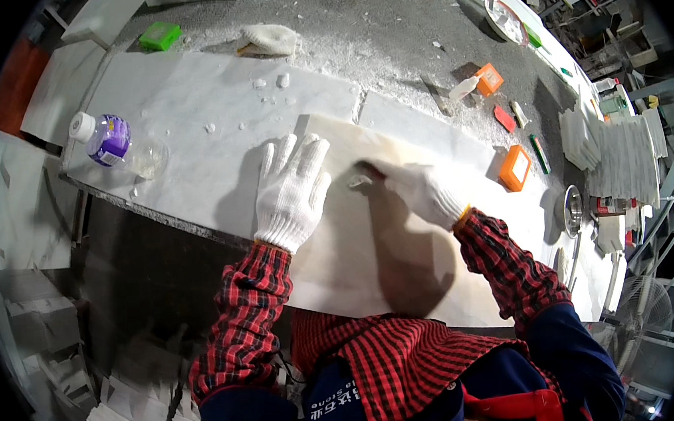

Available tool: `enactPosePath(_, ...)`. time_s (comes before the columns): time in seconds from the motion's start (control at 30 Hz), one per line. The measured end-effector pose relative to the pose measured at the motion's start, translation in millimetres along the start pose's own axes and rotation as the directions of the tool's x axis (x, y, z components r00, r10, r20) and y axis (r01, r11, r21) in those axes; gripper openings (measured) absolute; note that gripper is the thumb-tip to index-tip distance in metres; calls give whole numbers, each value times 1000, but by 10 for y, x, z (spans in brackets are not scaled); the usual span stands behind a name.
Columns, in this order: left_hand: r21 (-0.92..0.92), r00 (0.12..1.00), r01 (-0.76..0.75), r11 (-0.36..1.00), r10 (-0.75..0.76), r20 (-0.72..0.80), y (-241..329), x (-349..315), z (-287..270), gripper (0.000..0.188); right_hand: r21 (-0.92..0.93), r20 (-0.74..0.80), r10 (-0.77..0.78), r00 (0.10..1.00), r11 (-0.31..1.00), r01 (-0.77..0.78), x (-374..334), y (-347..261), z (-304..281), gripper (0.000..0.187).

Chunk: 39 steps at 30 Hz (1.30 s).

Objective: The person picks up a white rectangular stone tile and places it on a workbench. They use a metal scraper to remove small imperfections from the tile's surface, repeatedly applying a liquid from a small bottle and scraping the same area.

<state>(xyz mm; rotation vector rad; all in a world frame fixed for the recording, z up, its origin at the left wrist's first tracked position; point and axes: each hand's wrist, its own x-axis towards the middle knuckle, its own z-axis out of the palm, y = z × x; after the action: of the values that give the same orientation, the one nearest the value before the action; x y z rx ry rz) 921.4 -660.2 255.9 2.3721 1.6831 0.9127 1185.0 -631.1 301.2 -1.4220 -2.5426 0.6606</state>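
A pale stone slab (340, 250) with beige tinting lies in front of me on the workbench. My left hand (291, 194), in a white knit glove, rests flat near its left edge with the fingers spread forward. Above the slab's middle, my right hand (428, 192), also in a white glove, has its fingers drawn together toward the left. Something dark shows at those fingertips, and I cannot tell whether it is a tool or shadow. Just beside them is a small glossy whitish patch (359, 181) on the slab. Shadows of my arm and head fall across the stone.
A clear bottle (110, 140) with purple label lies at left among white crumbs. Beyond are a crumpled white glove (268, 40) and green box (160, 36). At right stand orange boxes (514, 168), a green pen (539, 153), a metal bowl (569, 211) and stacked slabs (625, 157).
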Motion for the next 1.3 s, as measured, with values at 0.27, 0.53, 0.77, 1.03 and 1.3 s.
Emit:
enactPosePath(0.27, 15, 999, 16, 1000, -16, 34, -2, -55, -7, 48, -55, 71, -46, 996, 997, 50, -152, -97, 83, 47)
enactPosePath(0.53, 15, 1000, -11, 1000, 11, -8, 32, -15, -27, 46, 644, -289, 535, 794, 722, -252, -496, 408, 210, 45)
enactPosePath(0.77, -111, 992, -119, 987, 114, -56, 277, -38, -111, 42, 499, -539, 631, 558, 773, -392, -1568, 690, 437, 41)
enactPosePath(1.03, -241, 973, -174, 955, 204, 105, 484, 56, -229, 27, 298, -743, 440, 504, 892, -339, -1628, 718, 561, 36)
enactPosePath(1.3, -62, 837, 547, 835, -547, 11, -86, -274, -1046, 23, 346, -712, 496, 498, 864, -366, -1638, 718, 582, 36)
